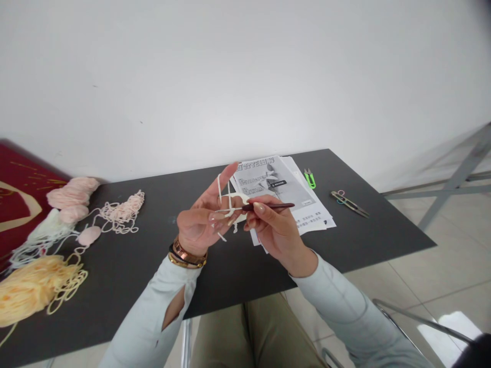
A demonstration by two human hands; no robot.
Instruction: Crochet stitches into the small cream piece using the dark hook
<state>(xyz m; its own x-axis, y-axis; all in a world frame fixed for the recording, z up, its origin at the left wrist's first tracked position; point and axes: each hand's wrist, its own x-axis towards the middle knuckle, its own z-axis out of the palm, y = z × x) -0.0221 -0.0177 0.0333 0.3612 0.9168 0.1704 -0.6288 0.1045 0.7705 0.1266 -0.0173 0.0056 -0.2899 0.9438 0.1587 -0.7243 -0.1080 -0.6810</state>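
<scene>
My left hand (203, 217) is raised over the table with the index finger stretched up. White yarn (229, 188) loops around that finger, and the thumb and other fingers pinch a small piece of it, its short tail hanging below. My right hand (274, 225) grips a dark brown crochet hook (282, 205) like a pen. The hook's thin metal tip points left and meets the yarn at the left fingertips. Fingers partly hide the stitches there. Behind the hands lie printed sheets (299, 197).
Green thread snips (310, 179) and metal scissors (349, 203) lie right of the sheets on the dark table (376, 230). At left are pink yarn (72, 197), white yarn (48, 232), yellow yarn (34, 289) and a red bag (19, 189). A white wall stands behind.
</scene>
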